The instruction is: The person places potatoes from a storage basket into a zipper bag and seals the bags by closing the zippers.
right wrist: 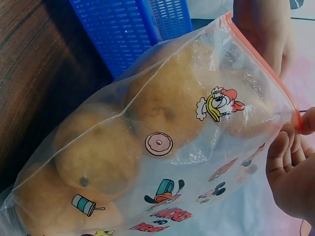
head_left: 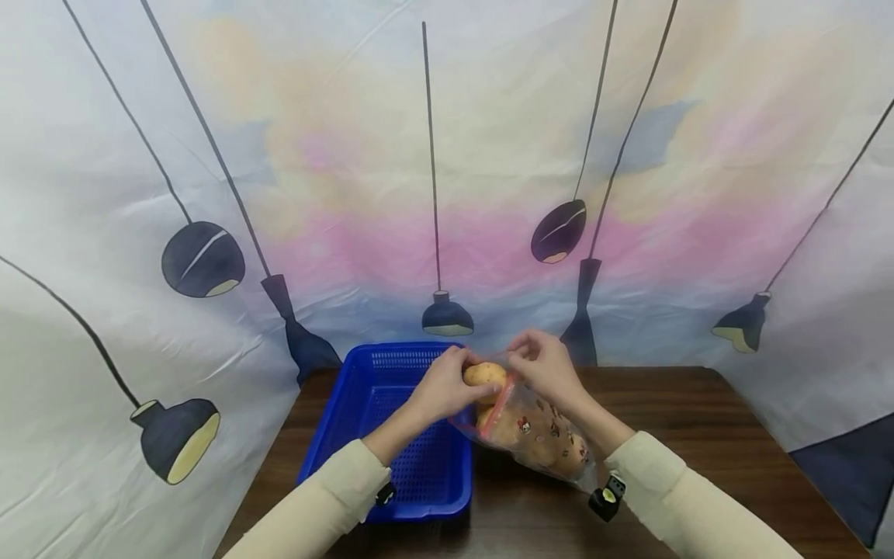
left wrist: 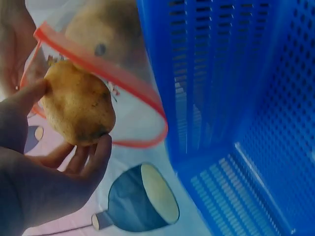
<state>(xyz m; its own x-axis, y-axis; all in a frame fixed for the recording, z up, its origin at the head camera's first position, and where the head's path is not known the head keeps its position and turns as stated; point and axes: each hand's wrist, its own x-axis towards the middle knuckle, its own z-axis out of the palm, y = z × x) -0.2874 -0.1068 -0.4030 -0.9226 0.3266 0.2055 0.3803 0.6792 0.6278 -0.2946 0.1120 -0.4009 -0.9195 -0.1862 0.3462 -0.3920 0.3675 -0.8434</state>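
My left hand (head_left: 440, 388) grips a yellow-brown potato (head_left: 484, 374) (left wrist: 78, 104) at the red-rimmed mouth of a clear plastic zip bag (head_left: 538, 435) (right wrist: 162, 147) printed with cartoon figures. My right hand (head_left: 548, 366) (right wrist: 293, 172) pinches the bag's red rim (right wrist: 261, 64) and holds the mouth up. Several more potatoes (right wrist: 98, 162) lie inside the bag, which slopes down onto the dark wooden table (head_left: 698, 435). A blue perforated plastic basket (head_left: 412, 427) (left wrist: 236, 113) stands just left of the bag, under my left forearm.
A cloth backdrop (head_left: 447, 155) printed with hanging lamps closes off the table's back and both sides. The table's right half (head_left: 733, 466) carries nothing that shows. The basket's floor (head_left: 426, 466) looks bare where visible.
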